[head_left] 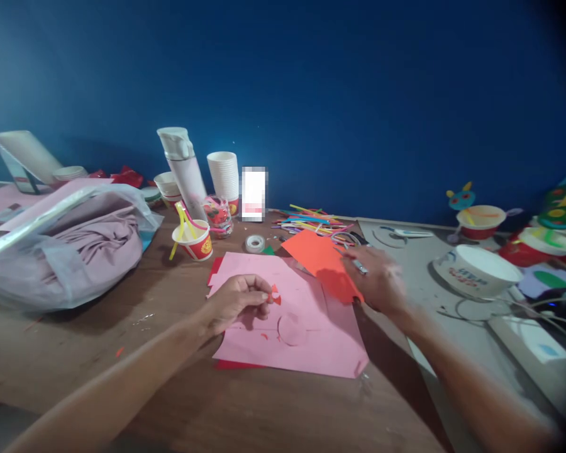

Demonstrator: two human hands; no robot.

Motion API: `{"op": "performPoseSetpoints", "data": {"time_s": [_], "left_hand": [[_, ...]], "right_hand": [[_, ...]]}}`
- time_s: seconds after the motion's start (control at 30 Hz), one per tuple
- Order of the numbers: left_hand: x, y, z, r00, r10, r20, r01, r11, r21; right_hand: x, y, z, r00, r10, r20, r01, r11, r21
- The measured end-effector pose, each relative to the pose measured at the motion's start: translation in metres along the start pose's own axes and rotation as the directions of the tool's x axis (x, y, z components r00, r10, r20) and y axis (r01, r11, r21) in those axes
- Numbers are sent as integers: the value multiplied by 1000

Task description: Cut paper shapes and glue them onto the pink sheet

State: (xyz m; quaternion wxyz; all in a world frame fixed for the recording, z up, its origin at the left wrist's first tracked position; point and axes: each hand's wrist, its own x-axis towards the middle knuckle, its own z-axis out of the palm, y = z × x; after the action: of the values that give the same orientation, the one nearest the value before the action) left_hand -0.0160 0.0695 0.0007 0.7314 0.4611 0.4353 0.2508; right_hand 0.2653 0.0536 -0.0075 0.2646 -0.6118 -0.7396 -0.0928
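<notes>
My left hand (245, 301) is closed in a pinch on a small orange-red paper cutout (276, 294), held above pink paper sheets (264, 349). My right hand (377, 277), smeared by motion, is over the right edge of an orange paper sheet (314, 255). A small silver metal tool (360, 267) shows at its fingers; whether they grip it is unclear. On the pink paper lie a round pink paper piece (291, 329) and tiny orange scraps. Red paper (240, 365) shows beneath the pink sheets.
A tape roll (255, 244), colourful sticks (316, 219), a paper cup (200, 242), stacked cups (223, 179) and a flask (186, 170) stand behind the paper. Left lies a plastic bag with pink cloth (99, 242). Right are a white bowl (478, 270), cables and decorated cups.
</notes>
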Motion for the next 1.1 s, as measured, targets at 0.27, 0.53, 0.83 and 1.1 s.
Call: {"op": "performPoseSetpoints", "data": {"time_s": [0.27,0.53,0.83,1.1], "left_hand": [[10,-17,10,994,-35,103,37,999,-14],[11,-15,-4,988,-92,122,110,982,-155],[6,-16,4,986,-127,110,136,988,-77],[-2,-21,14,993,12,120,-43,966,253]], "right_hand": [[-24,-71,1,836,-428,343,369,902,224],[-29,-82,25,850,-282,446,182,950,255],[-29,-83,16,876,-88,474,-162,872,462],[-35,-90,10,894,-141,424,-109,852,512]]}}
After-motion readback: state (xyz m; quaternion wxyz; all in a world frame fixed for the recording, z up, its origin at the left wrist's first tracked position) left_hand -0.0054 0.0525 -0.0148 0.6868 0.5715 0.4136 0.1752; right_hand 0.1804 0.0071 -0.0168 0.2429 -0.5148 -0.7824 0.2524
